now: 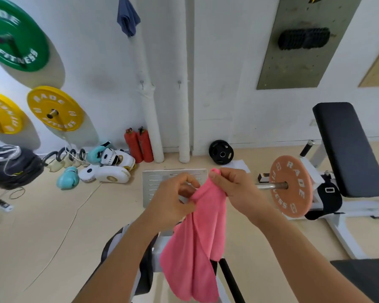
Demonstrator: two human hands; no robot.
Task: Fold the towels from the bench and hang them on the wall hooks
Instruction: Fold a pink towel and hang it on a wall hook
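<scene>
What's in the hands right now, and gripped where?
Both the left hand and the right hand pinch the pink terry-cloth towel along its top edge; the rest hangs free below.

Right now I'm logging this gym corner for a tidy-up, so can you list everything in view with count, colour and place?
pink towel: 1, pink, hanging from both hands at centre
blue towel: 1, blue, hung high on the wall
wall hooks: 2, metal, bare, on the wall below the blue towel
green plate: 1, green, wall peg, upper left
yellow plates: 2, yellow, wall pegs, left
fire extinguishers: 2, red, floor by the white pipes
boxing gloves: 2, teal, floor at left
black plate: 1, black, leaning on the wall
orange plate: 1, orange, on a bar, right
bench: 1, black pad, right
left hand: fingers pinch the towel
right hand: fingers pinch the towel's top
</scene>
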